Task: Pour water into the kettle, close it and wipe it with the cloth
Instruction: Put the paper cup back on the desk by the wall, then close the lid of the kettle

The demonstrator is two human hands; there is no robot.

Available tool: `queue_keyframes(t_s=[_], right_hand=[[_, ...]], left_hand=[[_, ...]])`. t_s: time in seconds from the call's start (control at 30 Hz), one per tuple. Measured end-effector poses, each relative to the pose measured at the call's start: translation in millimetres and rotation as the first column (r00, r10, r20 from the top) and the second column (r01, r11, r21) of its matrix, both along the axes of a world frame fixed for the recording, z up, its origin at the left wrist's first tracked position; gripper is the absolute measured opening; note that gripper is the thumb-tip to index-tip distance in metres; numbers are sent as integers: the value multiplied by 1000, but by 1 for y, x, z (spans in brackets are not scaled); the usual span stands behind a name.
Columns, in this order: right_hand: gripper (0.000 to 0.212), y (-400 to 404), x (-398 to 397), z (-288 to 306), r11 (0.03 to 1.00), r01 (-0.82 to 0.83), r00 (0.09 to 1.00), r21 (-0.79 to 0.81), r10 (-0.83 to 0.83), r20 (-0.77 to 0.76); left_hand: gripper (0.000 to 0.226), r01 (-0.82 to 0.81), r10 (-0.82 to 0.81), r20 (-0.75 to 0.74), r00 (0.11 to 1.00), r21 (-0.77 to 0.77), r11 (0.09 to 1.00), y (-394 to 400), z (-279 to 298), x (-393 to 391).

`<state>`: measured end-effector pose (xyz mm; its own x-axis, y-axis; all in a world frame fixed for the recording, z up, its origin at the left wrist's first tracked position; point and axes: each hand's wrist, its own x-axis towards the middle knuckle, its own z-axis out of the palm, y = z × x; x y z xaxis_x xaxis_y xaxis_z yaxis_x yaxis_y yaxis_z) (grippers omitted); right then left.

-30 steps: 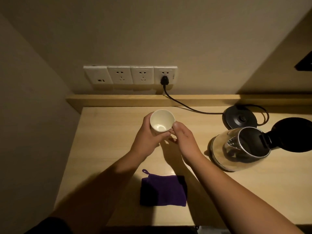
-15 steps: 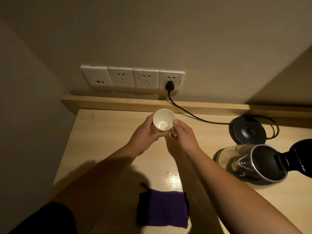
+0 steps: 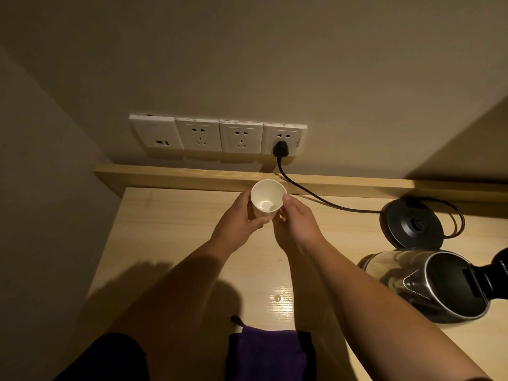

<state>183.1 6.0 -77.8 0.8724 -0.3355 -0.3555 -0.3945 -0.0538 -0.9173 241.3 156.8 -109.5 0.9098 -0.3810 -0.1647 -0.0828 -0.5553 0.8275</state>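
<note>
Nearest the camera, well short of the kettle (image 3: 428, 284) and to its left, a purple cloth (image 3: 268, 356) lies flat on the bench (image 3: 165, 243), soft and napped, with a small loop at one corner. Just beyond the cloth a bead of water (image 3: 278, 298) shines on the pale wood-grain top.

Further out, left of the kettle and well apart from it, both hands hold a small white cup (image 3: 266, 198) above the bench. My left hand (image 3: 239, 226) is wrapped round its wall, fingers clamped on it; my right hand (image 3: 295, 221) pinches the rim and far side, thumb on the lip. It looks like thin paper, tapered, with only a little water pooled in the bottom.

The kettle stands at the right edge, a glass body with a steel collar, its black lid (image 3: 497, 276) swung open, mouth upward. Behind it sits the round black base (image 3: 412, 224), its cord (image 3: 316, 198) running to the wall sockets (image 3: 217, 137).

The pour seems still in hand. To do it well, I would grip the soft cup lightly so it does not buckle, carry it level over the open mouth, rest the lip close to the collar and tip slowly, clear of the base.
</note>
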Motion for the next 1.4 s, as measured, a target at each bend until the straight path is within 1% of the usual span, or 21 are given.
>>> queue_keyframes(t_s=[0.1,0.17,0.23,0.3,0.33,0.4,0.47,0.53,0.63,0.67,0.73,0.8,0.9,0.97,1.1,1.23,1.4], right_hand=[[46,0,-2,3,995,10,999,-95,-13,-29],[46,-2,-8,6,988,33,999,-151,-37,-28],[46,-4,-19,11,970,42,999,-239,-46,-12],[46,-6,-32,16,926,15,1000,-376,-23,-17],[46,-7,-40,18,891,-16,999,-453,-3,-41],[48,-7,-60,24,793,-139,990,-594,94,-106],[49,-5,-84,29,661,-270,962,-701,212,-170],[51,-1,-110,33,532,-354,931,-769,280,-235],[52,4,-145,38,336,-393,900,-856,329,-285],[53,5,-156,39,287,-395,894,-873,337,-294],[54,4,-173,42,227,-392,891,-891,337,-306],[56,3,-187,46,189,-385,891,-903,329,-311],[58,-1,-205,53,163,-371,897,-914,319,-307],[58,-5,-216,55,169,-358,905,-918,303,-298],[53,-20,-235,56,197,-319,929,-927,260,-265],[48,-39,-258,58,230,-266,944,-936,261,-204],[46,-76,-292,61,280,-261,945,-924,269,-185]], left_hand=[[85,-14,13,12,1000,95,995,6,-2,-6],[83,-32,27,30,999,176,984,14,-2,-16],[74,-34,7,100,995,269,963,25,0,-31],[66,-11,-82,222,972,389,921,37,3,-48],[64,-6,-131,275,952,446,895,42,6,-57],[61,1,-219,344,913,535,845,51,14,-76],[61,5,-298,386,873,604,797,57,22,-94],[61,8,-359,396,845,662,750,60,30,-111],[60,12,-433,409,803,715,699,63,40,-131],[60,20,-453,404,794,728,685,63,44,-136],[61,35,-487,396,779,747,664,60,51,-143],[63,51,-507,389,769,754,655,55,60,-149],[65,88,-536,386,751,746,660,46,71,-157],[65,113,-559,387,733,741,661,41,76,-164],[63,158,-582,392,712,719,677,29,82,-180],[60,207,-603,408,686,684,699,11,85,-202],[60,179,-574,427,699,672,718,-27,92,-226]])
